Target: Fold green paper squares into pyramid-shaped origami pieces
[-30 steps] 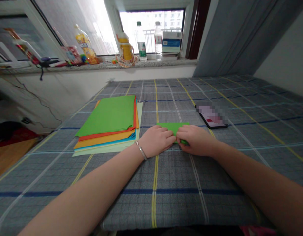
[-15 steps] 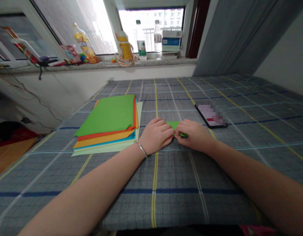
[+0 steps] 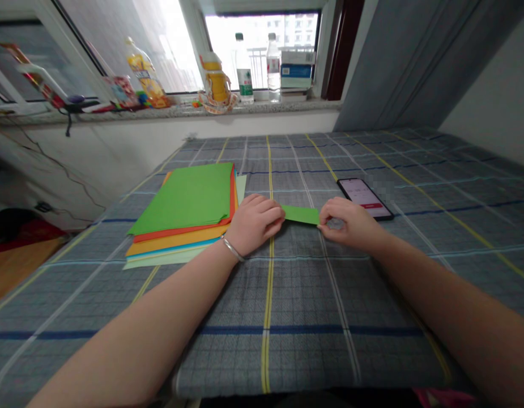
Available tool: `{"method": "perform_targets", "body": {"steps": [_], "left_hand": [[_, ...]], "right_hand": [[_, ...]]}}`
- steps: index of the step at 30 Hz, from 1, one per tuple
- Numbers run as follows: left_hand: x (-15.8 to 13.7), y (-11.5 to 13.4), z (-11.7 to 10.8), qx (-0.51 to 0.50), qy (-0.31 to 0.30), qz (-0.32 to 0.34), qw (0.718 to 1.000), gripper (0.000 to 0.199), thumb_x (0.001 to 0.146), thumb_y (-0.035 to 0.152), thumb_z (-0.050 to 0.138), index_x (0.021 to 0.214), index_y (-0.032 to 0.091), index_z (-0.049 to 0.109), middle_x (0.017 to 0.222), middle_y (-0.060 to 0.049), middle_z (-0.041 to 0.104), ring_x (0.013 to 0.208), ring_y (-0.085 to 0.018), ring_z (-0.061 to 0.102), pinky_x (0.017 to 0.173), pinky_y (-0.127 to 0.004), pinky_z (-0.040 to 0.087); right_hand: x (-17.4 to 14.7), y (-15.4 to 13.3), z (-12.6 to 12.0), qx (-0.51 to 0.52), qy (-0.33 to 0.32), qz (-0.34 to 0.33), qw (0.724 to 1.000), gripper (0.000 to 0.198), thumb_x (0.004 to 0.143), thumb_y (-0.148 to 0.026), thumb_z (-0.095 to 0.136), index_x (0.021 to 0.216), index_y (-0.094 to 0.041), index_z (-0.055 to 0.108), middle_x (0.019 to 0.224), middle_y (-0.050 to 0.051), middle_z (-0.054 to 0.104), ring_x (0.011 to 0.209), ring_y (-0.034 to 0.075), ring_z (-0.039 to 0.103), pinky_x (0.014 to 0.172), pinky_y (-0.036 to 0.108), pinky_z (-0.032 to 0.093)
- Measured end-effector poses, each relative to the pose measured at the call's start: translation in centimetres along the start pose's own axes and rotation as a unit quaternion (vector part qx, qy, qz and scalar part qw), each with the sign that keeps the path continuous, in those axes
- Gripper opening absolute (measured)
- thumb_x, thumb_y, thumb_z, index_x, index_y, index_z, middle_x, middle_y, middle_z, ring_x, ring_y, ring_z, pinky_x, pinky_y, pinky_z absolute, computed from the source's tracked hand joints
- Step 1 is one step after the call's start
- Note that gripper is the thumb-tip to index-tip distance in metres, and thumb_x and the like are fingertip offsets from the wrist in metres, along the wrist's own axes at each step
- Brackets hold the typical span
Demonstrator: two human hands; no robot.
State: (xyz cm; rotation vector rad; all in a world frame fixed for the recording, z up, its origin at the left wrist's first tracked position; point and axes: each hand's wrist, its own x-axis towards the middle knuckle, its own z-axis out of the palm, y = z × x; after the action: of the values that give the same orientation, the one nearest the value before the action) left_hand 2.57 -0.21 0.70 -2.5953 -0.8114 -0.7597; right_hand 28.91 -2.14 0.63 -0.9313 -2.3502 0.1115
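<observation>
A small flat piece of green paper stretches between my two hands, just above or on the plaid cloth. My left hand, with a silver bangle at the wrist, pinches its left end. At the paper's lower right corner, the thumb and forefinger of my right hand are pinched together, curled into a ring. The fingertips of both hands cover the paper's ends. Left of my left hand lies a stack of coloured paper, green on top, with orange, yellow, blue and pale green sheets under it.
A phone with a lit screen lies behind my right hand. Plaid cloth covers the whole surface. On the windowsill stand bottles, a yellow flask and stacked boxes. A grey curtain hangs at the right.
My hands have moved apart, the left one leftward and the right one slightly rightward. More of the green paper now shows, stretched flat between them.
</observation>
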Motion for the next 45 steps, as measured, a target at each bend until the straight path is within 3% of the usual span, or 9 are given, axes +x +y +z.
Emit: {"method": "perform_targets", "body": {"steps": [12, 16, 20, 22, 24, 29, 34, 45], "left_hand": [[-0.1, 0.1, 0.5, -0.040, 0.006, -0.026, 0.999, 0.015, 0.093, 0.020, 0.048, 0.085, 0.017, 0.060, 0.085, -0.004, 0.068, 0.078, -0.016, 0.058, 0.075, -0.029, 0.045], [-0.1, 0.1, 0.5, -0.016, 0.032, -0.018, 0.999, 0.013, 0.091, 0.019, 0.049, 0.084, 0.018, 0.060, 0.081, -0.004, 0.068, 0.077, -0.017, 0.059, 0.074, -0.030, 0.046], [-0.1, 0.4, 0.5, -0.014, 0.066, -0.007, 0.998, 0.009, 0.089, 0.018, 0.051, 0.085, 0.019, 0.059, 0.085, -0.002, 0.070, 0.079, -0.015, 0.061, 0.091, -0.035, 0.045], [-0.1, 0.6, 0.5, -0.007, 0.074, -0.004, 0.997, 0.007, 0.089, 0.018, 0.052, 0.087, 0.020, 0.059, 0.088, 0.000, 0.071, 0.082, -0.015, 0.062, 0.100, -0.039, 0.040], [-0.1, 0.9, 0.3, 0.010, 0.079, -0.002, 0.997, 0.008, 0.089, 0.019, 0.053, 0.090, 0.021, 0.060, 0.091, 0.002, 0.072, 0.084, -0.015, 0.062, 0.104, -0.042, 0.035], [0.3, 2.3, 0.0, 0.046, 0.091, 0.022, 0.995, 0.011, 0.090, 0.022, 0.054, 0.094, 0.024, 0.064, 0.097, 0.002, 0.073, 0.089, -0.017, 0.060, 0.102, -0.043, 0.033], [0.7, 3.7, -0.1, 0.080, 0.059, 0.014, 0.995, 0.016, 0.089, 0.024, 0.051, 0.078, 0.021, 0.062, 0.080, 0.000, 0.069, 0.080, -0.018, 0.055, 0.095, -0.040, 0.037], [0.7, 2.6, -1.0, 0.084, 0.017, -0.009, 0.996, 0.010, 0.082, 0.020, 0.052, 0.074, 0.020, 0.059, 0.075, -0.003, 0.064, 0.079, -0.020, 0.053, 0.098, -0.042, 0.038]], "right_hand": [[-0.4, 0.7, -1.2, 0.009, -0.024, -0.007, 1.000, 0.008, 0.079, -0.020, 0.057, 0.072, -0.023, 0.054, 0.076, 0.002, 0.064, 0.080, 0.019, 0.058, 0.077, 0.033, 0.045], [-0.4, 0.6, -0.7, -0.011, 0.043, -0.015, 0.999, 0.009, 0.080, -0.023, 0.061, 0.074, -0.022, 0.054, 0.077, 0.003, 0.063, 0.078, 0.019, 0.058, 0.073, 0.034, 0.045], [-0.1, -0.1, 0.0, -0.099, 0.094, -0.035, 0.990, 0.024, 0.082, -0.035, 0.068, 0.100, -0.019, 0.065, 0.095, 0.008, 0.069, 0.089, 0.024, 0.060, 0.079, 0.038, 0.047], [0.1, -0.6, 0.3, -0.137, 0.097, -0.053, 0.984, 0.028, 0.089, -0.033, 0.062, 0.114, -0.020, 0.066, 0.102, 0.007, 0.071, 0.094, 0.023, 0.061, 0.084, 0.038, 0.048], [0.2, -1.1, 0.5, -0.168, 0.103, -0.067, 0.978, 0.025, 0.094, -0.028, 0.056, 0.114, -0.021, 0.068, 0.103, 0.004, 0.073, 0.094, 0.021, 0.062, 0.085, 0.036, 0.049], [0.6, -2.6, 1.0, -0.231, 0.064, -0.103, 0.965, 0.025, 0.096, -0.025, 0.051, 0.111, -0.018, 0.070, 0.106, 0.003, 0.075, 0.097, 0.023, 0.064, 0.086, 0.037, 0.050], [0.8, -4.0, 1.5, -0.225, 0.012, -0.107, 0.968, 0.028, 0.098, -0.024, 0.046, 0.101, -0.016, 0.072, 0.104, 0.006, 0.075, 0.099, 0.023, 0.066, 0.088, 0.038, 0.051], [0.3, -2.5, 1.2, -0.179, 0.014, -0.121, 0.976, 0.029, 0.095, -0.022, 0.049, 0.116, -0.019, 0.069, 0.113, 0.002, 0.074, 0.100, 0.021, 0.067, 0.085, 0.035, 0.054]]}}
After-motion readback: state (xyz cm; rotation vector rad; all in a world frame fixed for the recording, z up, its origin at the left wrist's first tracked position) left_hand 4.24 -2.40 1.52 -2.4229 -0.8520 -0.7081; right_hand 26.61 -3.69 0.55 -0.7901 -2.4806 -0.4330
